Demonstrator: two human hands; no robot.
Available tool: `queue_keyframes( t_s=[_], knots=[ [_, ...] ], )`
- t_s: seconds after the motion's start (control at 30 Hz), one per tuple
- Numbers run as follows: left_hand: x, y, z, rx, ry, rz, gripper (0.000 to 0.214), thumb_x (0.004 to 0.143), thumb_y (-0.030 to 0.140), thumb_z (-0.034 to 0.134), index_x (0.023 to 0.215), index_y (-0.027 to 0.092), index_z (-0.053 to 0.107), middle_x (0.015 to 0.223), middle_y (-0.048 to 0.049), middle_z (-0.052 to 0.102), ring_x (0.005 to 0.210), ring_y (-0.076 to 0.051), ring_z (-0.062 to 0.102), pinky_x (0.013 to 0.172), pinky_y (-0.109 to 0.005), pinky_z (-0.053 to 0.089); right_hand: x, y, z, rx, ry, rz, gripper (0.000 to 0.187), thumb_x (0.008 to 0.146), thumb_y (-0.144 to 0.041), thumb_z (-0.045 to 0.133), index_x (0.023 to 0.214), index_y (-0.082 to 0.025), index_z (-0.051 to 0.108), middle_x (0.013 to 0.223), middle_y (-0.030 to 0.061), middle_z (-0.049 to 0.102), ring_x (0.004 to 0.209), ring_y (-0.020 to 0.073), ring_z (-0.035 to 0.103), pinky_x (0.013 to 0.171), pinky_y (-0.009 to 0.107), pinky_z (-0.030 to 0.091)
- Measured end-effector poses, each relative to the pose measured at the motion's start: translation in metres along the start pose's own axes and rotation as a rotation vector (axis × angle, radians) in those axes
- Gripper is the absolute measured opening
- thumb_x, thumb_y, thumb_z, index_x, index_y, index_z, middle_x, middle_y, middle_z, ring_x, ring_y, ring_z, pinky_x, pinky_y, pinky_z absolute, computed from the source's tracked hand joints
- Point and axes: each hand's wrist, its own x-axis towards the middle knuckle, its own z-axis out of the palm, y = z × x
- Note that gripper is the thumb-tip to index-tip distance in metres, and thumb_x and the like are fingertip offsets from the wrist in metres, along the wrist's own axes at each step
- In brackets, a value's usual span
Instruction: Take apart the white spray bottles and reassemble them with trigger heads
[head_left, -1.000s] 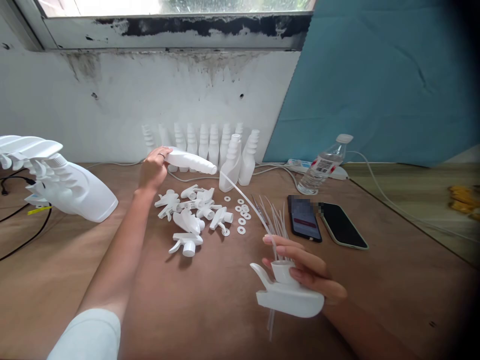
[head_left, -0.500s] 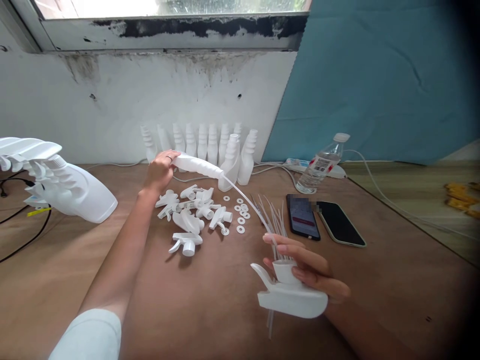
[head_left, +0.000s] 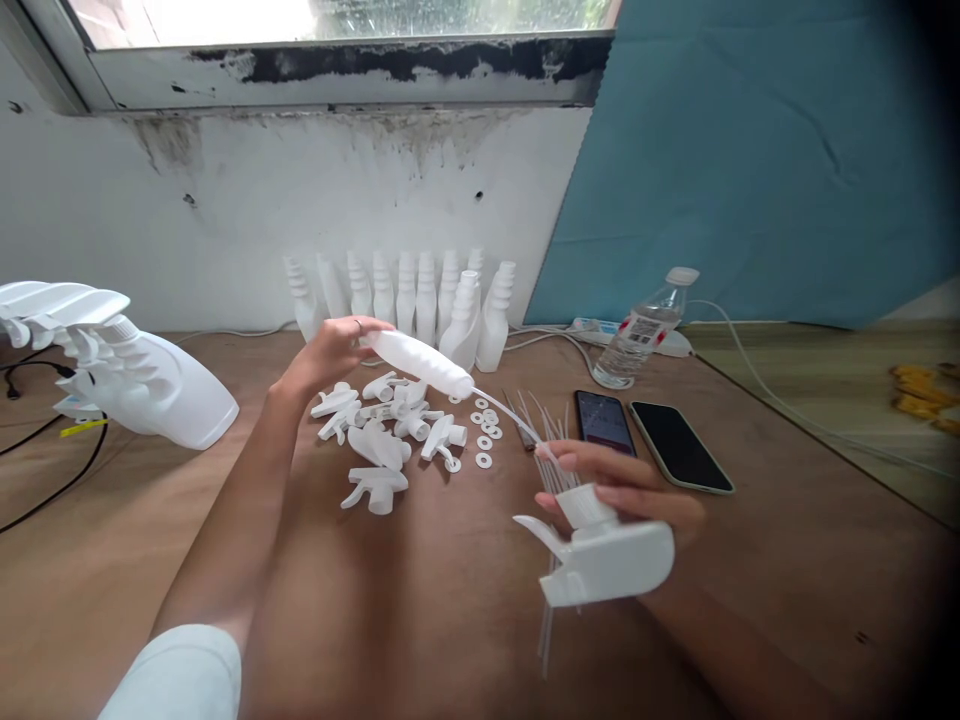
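Observation:
My left hand [head_left: 330,352] is closed round the base of a white plastic bottle [head_left: 420,362], held on its side with the neck pointing right. My right hand [head_left: 626,495] grips a white spray trigger head [head_left: 604,553] above the brown table [head_left: 420,620]. A thin clear dip tube [head_left: 517,418] runs from the trigger head up into the bottle's neck. Below the bottle lies a heap of loose trigger heads [head_left: 379,440] and small white washers [head_left: 484,428]. Spare clear tubes [head_left: 547,440] lie beside my right hand.
A row of several white bottles [head_left: 409,295] stands against the wall. Finished spray bottles [head_left: 112,370] lie at the left near black cables. Two phones [head_left: 649,430], a water bottle [head_left: 637,330] and a power strip sit at the right.
My left hand has brought the bottle nearer and to the right, and the tube's tip has gone into its neck. My right hand has tilted and raised the trigger head a little.

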Motion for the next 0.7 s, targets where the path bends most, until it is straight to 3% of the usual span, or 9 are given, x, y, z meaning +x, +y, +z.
queue_keyframes(
  t_s=[0.1, 0.17, 0.23, 0.37, 0.5, 0.57, 0.6, 0.7],
  knots=[
    [-0.005, 0.035, -0.002, -0.165, -0.277, -0.006, 0.036, 0.082, 0.032, 0.066, 0.115, 0.020, 0.067, 0.114, -0.0051, 0.069, 0.100, -0.022, 0.066, 0.091, -0.032, 0.054, 0.033, -0.003, 0.005, -0.020, 0.037, 0.144, 0.019, 0.075, -0.017, 0.073, 0.079, -0.023, 0.056, 0.100, 0.0024, 0.062, 0.092, 0.0207, 0.065, 0.082, 0.041, 0.056],
    [-0.008, 0.056, -0.002, -0.176, -0.381, 0.001, 0.035, 0.082, 0.031, 0.065, 0.116, 0.021, 0.067, 0.113, -0.0041, 0.069, 0.099, -0.021, 0.067, 0.089, -0.031, 0.054, 0.051, -0.007, 0.010, 0.020, 0.021, 0.236, 0.020, 0.083, -0.019, 0.063, 0.066, -0.019, 0.053, 0.099, 0.0046, 0.062, 0.094, 0.0222, 0.063, 0.085, 0.042, 0.051],
    [-0.010, 0.070, -0.004, -0.166, -0.447, 0.011, 0.033, 0.082, 0.030, 0.065, 0.114, 0.021, 0.067, 0.111, -0.0032, 0.070, 0.098, -0.020, 0.066, 0.088, -0.029, 0.054, 0.060, -0.014, 0.016, 0.115, 0.126, 0.326, 0.023, 0.086, -0.020, 0.058, 0.064, -0.017, 0.053, 0.098, 0.0062, 0.062, 0.092, 0.0209, 0.063, 0.082, 0.038, 0.050],
    [-0.013, 0.074, -0.010, -0.169, -0.542, -0.026, 0.034, 0.080, 0.031, 0.067, 0.112, 0.021, 0.069, 0.108, -0.0034, 0.070, 0.094, -0.019, 0.067, 0.084, -0.026, 0.053, 0.046, -0.032, 0.024, 0.405, 0.371, 0.752, 0.006, 0.085, -0.024, 0.060, 0.083, -0.018, 0.061, 0.109, 0.0059, 0.060, 0.096, 0.0177, 0.063, 0.085, 0.032, 0.051],
    [-0.013, 0.067, -0.014, -0.104, -0.597, -0.056, 0.033, 0.079, 0.026, 0.067, 0.111, 0.023, 0.070, 0.106, -0.0039, 0.071, 0.091, -0.018, 0.066, 0.079, -0.024, 0.051, 0.009, -0.053, 0.019, 0.623, 0.533, 1.172, 0.025, 0.087, -0.042, 0.054, 0.096, -0.022, 0.064, 0.114, 0.0101, 0.063, 0.102, 0.0241, 0.065, 0.085, 0.038, 0.054],
    [-0.013, 0.069, -0.013, -0.060, -0.636, -0.066, 0.032, 0.078, 0.025, 0.066, 0.110, 0.023, 0.070, 0.105, -0.0037, 0.070, 0.089, -0.017, 0.065, 0.075, -0.023, 0.049, -0.008, -0.067, 0.015, 0.803, 0.457, 1.425, 0.038, 0.085, -0.054, 0.053, 0.100, -0.021, 0.065, 0.109, 0.0125, 0.066, 0.097, 0.0280, 0.067, 0.081, 0.043, 0.055],
    [-0.013, 0.071, -0.012, -0.036, -0.658, -0.072, 0.032, 0.078, 0.025, 0.067, 0.110, 0.024, 0.070, 0.104, -0.0033, 0.070, 0.088, -0.017, 0.065, 0.073, -0.022, 0.048, -0.015, -0.075, 0.013, 0.919, 0.351, 1.555, 0.045, 0.084, -0.060, 0.052, 0.100, -0.020, 0.065, 0.104, 0.0133, 0.068, 0.091, 0.0277, 0.068, 0.077, 0.043, 0.056],
    [-0.015, 0.081, -0.010, 0.036, -0.725, -0.093, 0.033, 0.078, 0.028, 0.068, 0.110, 0.026, 0.070, 0.101, -0.0018, 0.069, 0.085, -0.016, 0.064, 0.063, -0.020, 0.044, -0.037, -0.101, 0.003, 1.143, -0.039, 1.808, 0.064, 0.087, -0.071, 0.039, 0.073, -0.014, 0.063, 0.062, 0.0075, 0.061, 0.053, 0.0144, 0.060, 0.052, 0.026, 0.051]
  ],
)
